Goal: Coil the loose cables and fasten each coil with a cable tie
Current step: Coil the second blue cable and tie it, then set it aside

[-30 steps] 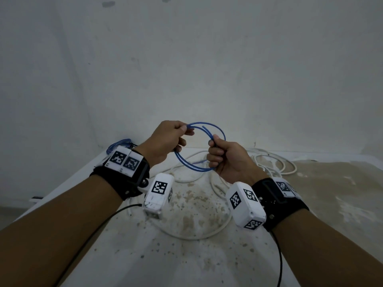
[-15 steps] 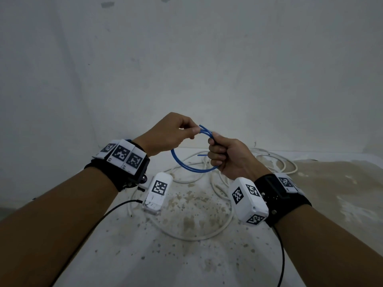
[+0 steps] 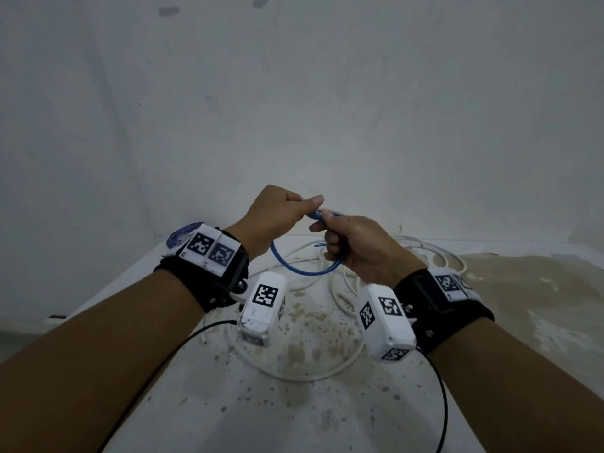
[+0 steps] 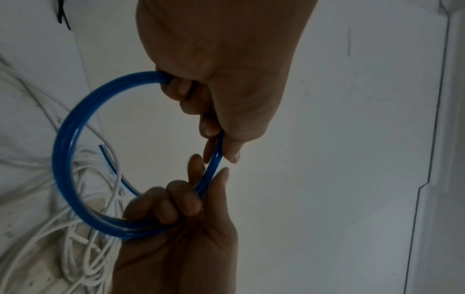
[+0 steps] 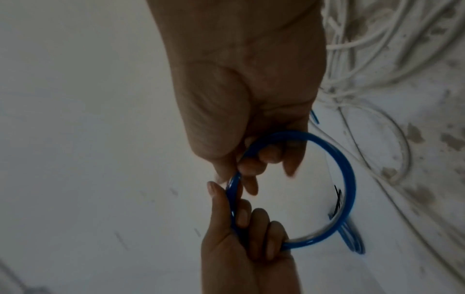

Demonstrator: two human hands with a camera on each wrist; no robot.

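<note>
The left hand (image 3: 277,217) is pinching the top of the blue cable (image 3: 300,271) between thumb and forefinger, while the right hand (image 3: 356,246) is gripping the same loop, its short free end poking out beside the fingers. The coil is hanging in the air above the table (image 3: 327,403). The coiling seems nearly done; next it likely needs a cable tie. Loose white cables (image 3: 330,374) are lying on the stained table, against a pale wall (image 3: 327,109).

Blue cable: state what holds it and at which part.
Both hands grip the blue cable coil: the left hand and the right hand pinch its top side by side; the loop hangs below.
</note>
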